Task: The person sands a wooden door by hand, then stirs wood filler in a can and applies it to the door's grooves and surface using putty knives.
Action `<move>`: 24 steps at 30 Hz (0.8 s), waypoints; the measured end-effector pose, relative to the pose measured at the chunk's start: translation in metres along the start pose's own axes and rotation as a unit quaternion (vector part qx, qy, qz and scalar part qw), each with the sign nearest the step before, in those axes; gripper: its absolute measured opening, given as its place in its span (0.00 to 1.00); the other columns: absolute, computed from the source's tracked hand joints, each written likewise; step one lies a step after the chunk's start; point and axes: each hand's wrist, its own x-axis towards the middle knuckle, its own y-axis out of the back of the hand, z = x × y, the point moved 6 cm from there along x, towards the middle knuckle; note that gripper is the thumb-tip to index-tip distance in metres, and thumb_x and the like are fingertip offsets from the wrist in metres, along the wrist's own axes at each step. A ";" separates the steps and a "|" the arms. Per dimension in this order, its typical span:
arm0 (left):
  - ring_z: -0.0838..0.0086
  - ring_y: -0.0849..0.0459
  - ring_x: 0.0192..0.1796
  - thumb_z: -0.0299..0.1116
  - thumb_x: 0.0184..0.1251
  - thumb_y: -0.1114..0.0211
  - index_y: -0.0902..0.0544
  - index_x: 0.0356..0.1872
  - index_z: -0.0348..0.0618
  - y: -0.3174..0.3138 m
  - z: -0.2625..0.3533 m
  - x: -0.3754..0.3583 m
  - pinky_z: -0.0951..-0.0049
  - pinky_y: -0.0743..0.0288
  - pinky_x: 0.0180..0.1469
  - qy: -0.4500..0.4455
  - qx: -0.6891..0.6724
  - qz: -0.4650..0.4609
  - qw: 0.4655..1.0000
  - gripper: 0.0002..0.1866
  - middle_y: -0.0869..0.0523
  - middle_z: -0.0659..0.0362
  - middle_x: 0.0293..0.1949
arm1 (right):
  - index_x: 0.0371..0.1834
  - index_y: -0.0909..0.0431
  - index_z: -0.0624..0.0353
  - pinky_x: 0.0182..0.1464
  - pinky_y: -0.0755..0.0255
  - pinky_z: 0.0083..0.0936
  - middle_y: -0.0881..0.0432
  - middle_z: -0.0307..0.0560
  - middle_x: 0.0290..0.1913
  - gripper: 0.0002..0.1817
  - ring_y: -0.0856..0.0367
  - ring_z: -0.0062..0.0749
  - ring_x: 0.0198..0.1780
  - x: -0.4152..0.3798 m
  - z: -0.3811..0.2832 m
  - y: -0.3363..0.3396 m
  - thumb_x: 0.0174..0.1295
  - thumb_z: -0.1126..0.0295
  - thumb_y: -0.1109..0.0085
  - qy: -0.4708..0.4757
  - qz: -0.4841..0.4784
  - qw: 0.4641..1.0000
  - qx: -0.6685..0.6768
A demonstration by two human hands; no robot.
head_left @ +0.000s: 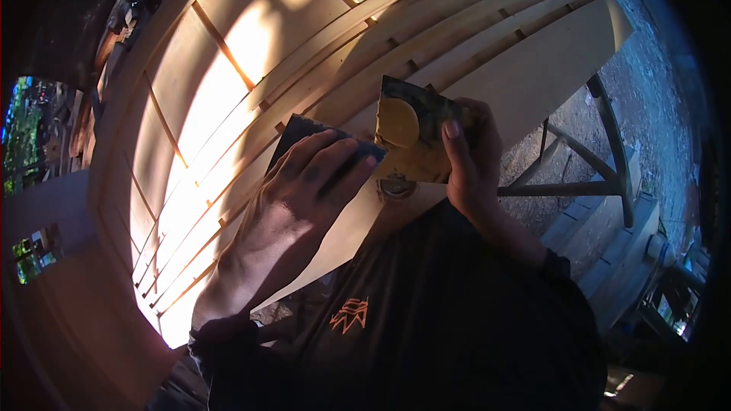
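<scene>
My left hand is closed on a dark, flat, straight-edged spreader, its fingers lying across the top. The thumb side of that hand is close to a putty board, which my right hand grips by its right edge with the thumb on its face. A smooth mound of yellow-tan putty sits on the board's upper left, and smears cover the lower part. Just below the board, a small round thing with a stained rim shows partly; I cannot make out what it is.
A large wooden frame with long slats and cross pieces spreads beneath and beyond my hands, brightly sunlit on the left. Dark support legs stand at the right. Stacked boards lie near the ground there.
</scene>
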 end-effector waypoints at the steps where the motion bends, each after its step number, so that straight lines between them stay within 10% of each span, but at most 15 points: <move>1: 0.61 0.29 0.60 0.21 0.49 0.44 0.24 0.55 0.42 -0.001 0.000 0.003 0.65 0.30 0.62 -0.001 0.008 0.003 1.000 0.26 0.25 0.53 0.53 | 0.49 0.32 0.65 0.41 0.37 0.16 0.27 0.39 0.34 0.13 0.32 0.16 0.37 -0.001 0.000 0.000 0.66 0.69 0.49 0.000 0.002 1.000 0.012; 9: 0.58 0.26 0.58 0.14 0.50 0.47 0.24 0.55 0.41 -0.033 -0.022 -0.021 0.63 0.29 0.60 0.073 -0.250 -0.106 0.960 0.26 0.25 0.51 0.55 | 0.48 0.32 0.66 0.51 0.36 0.20 0.26 0.44 0.41 0.15 0.30 0.21 0.45 0.001 0.020 0.019 0.66 0.66 0.49 0.007 0.055 0.998 -0.007; 12: 0.56 0.25 0.59 0.07 0.45 0.50 0.24 0.55 0.40 -0.019 -0.060 -0.049 0.63 0.28 0.60 0.226 -0.280 0.028 0.933 0.31 0.23 0.50 0.55 | 0.48 0.32 0.66 0.52 0.36 0.21 0.26 0.44 0.42 0.14 0.30 0.22 0.46 0.005 0.034 0.029 0.67 0.67 0.49 -0.023 0.083 0.996 0.037; 24: 0.60 0.29 0.61 0.17 0.55 0.47 0.25 0.56 0.38 -0.088 -0.086 -0.049 0.63 0.29 0.60 0.254 -0.006 0.059 0.965 0.23 0.26 0.52 0.56 | 0.51 0.33 0.66 0.53 0.36 0.23 0.26 0.46 0.44 0.16 0.30 0.24 0.47 0.012 0.069 0.037 0.67 0.65 0.49 -0.063 0.017 0.998 -0.014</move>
